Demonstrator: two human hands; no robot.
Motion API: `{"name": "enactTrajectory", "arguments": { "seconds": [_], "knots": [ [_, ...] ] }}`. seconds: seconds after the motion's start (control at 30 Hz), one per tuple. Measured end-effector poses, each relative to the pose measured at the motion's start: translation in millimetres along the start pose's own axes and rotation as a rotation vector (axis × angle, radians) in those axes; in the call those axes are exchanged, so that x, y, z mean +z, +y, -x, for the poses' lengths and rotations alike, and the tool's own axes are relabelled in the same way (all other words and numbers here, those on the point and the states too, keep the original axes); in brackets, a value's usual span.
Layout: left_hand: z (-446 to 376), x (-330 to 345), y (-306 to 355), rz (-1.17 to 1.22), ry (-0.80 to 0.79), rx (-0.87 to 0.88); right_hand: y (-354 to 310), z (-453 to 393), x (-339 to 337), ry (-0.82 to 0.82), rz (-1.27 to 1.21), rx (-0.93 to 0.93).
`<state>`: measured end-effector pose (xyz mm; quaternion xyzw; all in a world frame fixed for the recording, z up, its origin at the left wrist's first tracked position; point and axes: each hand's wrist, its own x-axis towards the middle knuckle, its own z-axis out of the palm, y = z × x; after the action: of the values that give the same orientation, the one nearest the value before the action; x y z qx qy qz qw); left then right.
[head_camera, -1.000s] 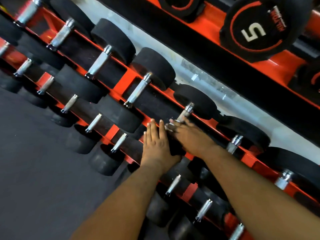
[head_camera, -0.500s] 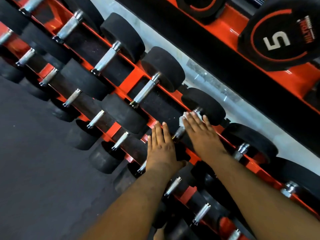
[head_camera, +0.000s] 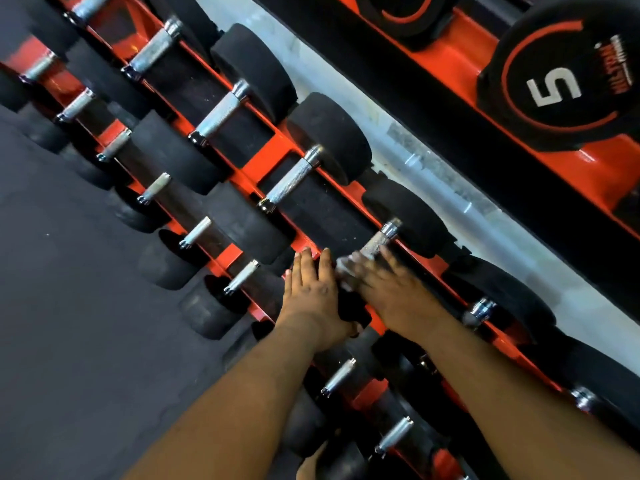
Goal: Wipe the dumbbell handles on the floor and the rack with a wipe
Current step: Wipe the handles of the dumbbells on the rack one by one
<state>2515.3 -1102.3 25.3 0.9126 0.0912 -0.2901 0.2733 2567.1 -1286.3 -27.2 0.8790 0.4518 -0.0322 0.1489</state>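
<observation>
A long orange rack (head_camera: 266, 161) holds rows of black dumbbells with steel handles. My right hand (head_camera: 391, 292), blurred by motion, holds a white wipe (head_camera: 344, 266) round the lower end of one upper-row dumbbell handle (head_camera: 375, 242). Just to its left, my left hand (head_camera: 313, 296) lies flat with straight fingers on the near black head (head_camera: 349, 310) of that same dumbbell. The upper end of the handle shows bare above my fingers. How my right thumb lies is hidden.
More dumbbells fill the upper row to both sides, such as the neighbouring handle (head_camera: 292, 178). A lower row of smaller dumbbells (head_camera: 242, 275) sits nearer the dark rubber floor (head_camera: 69, 323). A black plate marked 5 (head_camera: 561, 84) stands on another orange rack behind.
My right hand has slid with the wipe back down the handle from its upper end toward the near head. My left hand has stayed flat on that head.
</observation>
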Motion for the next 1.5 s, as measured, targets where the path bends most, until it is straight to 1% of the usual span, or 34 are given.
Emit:
{"name": "enactTrajectory", "arguments": {
  "seconds": [0.1, 0.13, 0.17, 0.2, 0.27, 0.3, 0.33, 0.4, 0.47, 0.5, 0.57, 0.6, 0.63, 0.73, 0.77, 0.8, 0.83, 0.9, 0.97, 1.03, 1.1, 1.13, 1.17, 1.2, 1.23, 1.27, 1.37, 1.4, 1.43, 1.47, 1.5],
  "knots": [
    [-4, -4, 1, -0.014, -0.055, -0.005, 18, -11, -8, -0.005, -0.075, 0.264],
    [-4, -6, 1, -0.017, -0.068, -0.007, 12, -11, -7, 0.005, -0.093, 0.304],
    [-4, -6, 0, -0.019, -0.073, -0.007, 1, -11, -3, 0.009, -0.093, 0.291],
    [-4, -7, 0, -0.018, -0.072, -0.007, -10, -10, 1, 0.0, -0.092, 0.232],
    [-2, -6, 0, -0.015, -0.068, -0.01, -19, -5, 3, -0.037, -0.084, 0.049],
    [-2, -5, 0, -0.013, -0.064, -0.01, -13, -4, 1, -0.039, -0.061, 0.021],
    [-2, -5, 0, -0.014, -0.063, -0.011, -3, -5, -1, -0.033, -0.044, 0.059],
    [-3, -5, 0, -0.009, -0.063, -0.011, 11, -8, -8, -0.014, -0.075, 0.23],
    [-3, -5, -1, -0.001, -0.063, -0.009, 2, -10, -7, 0.031, -0.105, 0.337],
    [-3, -4, -2, 0.002, -0.06, -0.006, -8, -9, -3, 0.05, -0.101, 0.328],
    [-2, -3, -3, 0.008, -0.054, -0.003, -22, -5, 5, 0.053, -0.097, 0.203],
    [-2, -3, -3, 0.008, -0.053, 0.0, -20, -3, 6, 0.042, -0.088, 0.152],
    [-2, -3, -3, 0.009, -0.052, 0.003, -13, -3, 5, 0.041, -0.074, 0.149],
    [-3, -2, -3, 0.003, -0.052, 0.001, 6, -9, -3, 0.027, -0.1, 0.305],
    [-3, -3, -2, 0.003, -0.05, 0.0, 5, -12, -5, 0.032, -0.11, 0.328],
    [-2, -3, -2, 0.004, -0.048, 0.0, -2, -14, -5, 0.04, -0.123, 0.305],
    [-2, -3, -3, 0.006, -0.046, 0.0, -8, -16, -4, 0.046, -0.135, 0.236],
    [-2, -4, -3, 0.008, -0.056, 0.001, -16, -15, -3, 0.022, -0.202, 0.023],
    [-3, -4, -3, 0.009, -0.059, 0.001, -7, -11, -5, 0.018, -0.263, -0.122],
    [-3, -4, -3, 0.011, -0.055, 0.003, 7, -6, -6, 0.062, -0.247, -0.201],
    [-3, -4, -3, 0.01, -0.056, 0.008, 12, 1, -1, 0.163, -0.225, -0.236],
    [-3, -4, -3, 0.009, -0.06, 0.009, 11, 6, 2, 0.236, -0.253, -0.219],
    [-2, -4, -4, 0.007, -0.062, 0.009, 8, 11, 7, 0.299, -0.325, -0.155],
    [-3, -4, -4, 0.005, -0.061, 0.01, 3, 14, 8, 0.343, -0.441, -0.043],
    [-3, -4, -4, 0.003, -0.061, 0.01, -4, 16, 3, 0.345, -0.593, 0.124],
    [-3, -5, -4, 0.0, -0.06, 0.011, -12, 16, -2, 0.317, -0.771, 0.34],
    [-3, -3, -4, -0.007, -0.063, 0.014, -29, 9, -11, 0.137, -1.411, 1.154],
    [-3, -3, -4, -0.009, -0.063, 0.015, -30, 3, -10, 0.14, -1.609, 1.367],
    [-3, -3, -4, -0.013, -0.064, 0.017, -30, -4, -11, 0.165, -1.774, 1.521],
    [-3, -3, -4, -0.015, -0.066, 0.016, -30, -12, -12, 0.213, -1.943, 1.622],
    [-3, -4, -4, -0.017, -0.067, 0.014, -31, -21, -15, 0.256, -2.095, 1.673]
  ]
}}
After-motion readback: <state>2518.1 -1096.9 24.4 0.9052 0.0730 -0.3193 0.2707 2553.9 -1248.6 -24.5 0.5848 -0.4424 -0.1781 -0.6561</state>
